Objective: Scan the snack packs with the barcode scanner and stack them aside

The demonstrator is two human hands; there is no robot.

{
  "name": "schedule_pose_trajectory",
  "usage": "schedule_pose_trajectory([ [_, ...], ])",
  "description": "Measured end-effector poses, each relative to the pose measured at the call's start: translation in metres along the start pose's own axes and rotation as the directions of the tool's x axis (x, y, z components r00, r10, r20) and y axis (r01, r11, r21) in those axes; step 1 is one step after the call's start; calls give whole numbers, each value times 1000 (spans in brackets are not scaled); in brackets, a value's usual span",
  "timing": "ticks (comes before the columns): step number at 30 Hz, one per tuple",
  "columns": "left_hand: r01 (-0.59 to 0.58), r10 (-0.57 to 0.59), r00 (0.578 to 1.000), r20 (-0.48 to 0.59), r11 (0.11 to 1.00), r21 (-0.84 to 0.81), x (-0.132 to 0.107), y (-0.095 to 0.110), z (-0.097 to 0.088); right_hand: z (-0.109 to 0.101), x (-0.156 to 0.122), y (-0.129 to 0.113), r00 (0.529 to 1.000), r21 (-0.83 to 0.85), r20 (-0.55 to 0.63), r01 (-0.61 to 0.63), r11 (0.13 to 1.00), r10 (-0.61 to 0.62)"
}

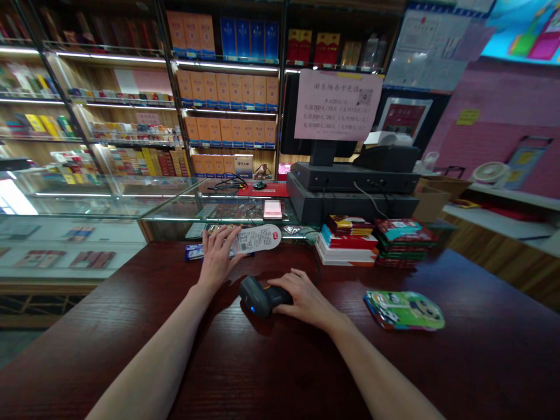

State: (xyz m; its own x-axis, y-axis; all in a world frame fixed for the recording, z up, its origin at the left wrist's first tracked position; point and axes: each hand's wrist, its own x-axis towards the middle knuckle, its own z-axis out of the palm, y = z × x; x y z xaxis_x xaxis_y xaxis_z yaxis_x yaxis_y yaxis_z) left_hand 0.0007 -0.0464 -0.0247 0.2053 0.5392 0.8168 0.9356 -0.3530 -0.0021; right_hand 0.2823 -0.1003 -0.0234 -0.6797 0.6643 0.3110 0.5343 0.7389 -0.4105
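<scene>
My left hand (219,254) grips the left part of a flat package (260,238) with a rounded end. Its pale back faces up, with small print and a red logo; the end under my fingers is hidden. Beneath that hand, blue-and-purple packets (193,252) lie on the dark wooden counter. My right hand (304,296) is wrapped round the handle of a black barcode scanner (257,297). A blue light glows on the scanner, whose head points left. Right of my right hand lies a stack of green rounded packages (405,310) with a panda picture.
Packets and boxes (347,242) and dark green packets (402,242) are stacked at the counter's back right. Behind them stands a cash register (354,198) with a paper sign on its screen. A glass display case (175,219) borders the counter (271,373) behind and left.
</scene>
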Motion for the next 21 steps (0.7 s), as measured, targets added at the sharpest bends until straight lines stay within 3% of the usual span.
schedule_pose_trajectory([
  [16, -52, 51, 999, -6, 997, -54, 8, 14, -9, 0, 0, 1, 1000, -9, -11, -14, 1000, 14],
  [21, -74, 73, 997, -11, 996, -55, 11, 18, -12, -7, 0, -1, 996, 21, -80, -34, 999, 35],
])
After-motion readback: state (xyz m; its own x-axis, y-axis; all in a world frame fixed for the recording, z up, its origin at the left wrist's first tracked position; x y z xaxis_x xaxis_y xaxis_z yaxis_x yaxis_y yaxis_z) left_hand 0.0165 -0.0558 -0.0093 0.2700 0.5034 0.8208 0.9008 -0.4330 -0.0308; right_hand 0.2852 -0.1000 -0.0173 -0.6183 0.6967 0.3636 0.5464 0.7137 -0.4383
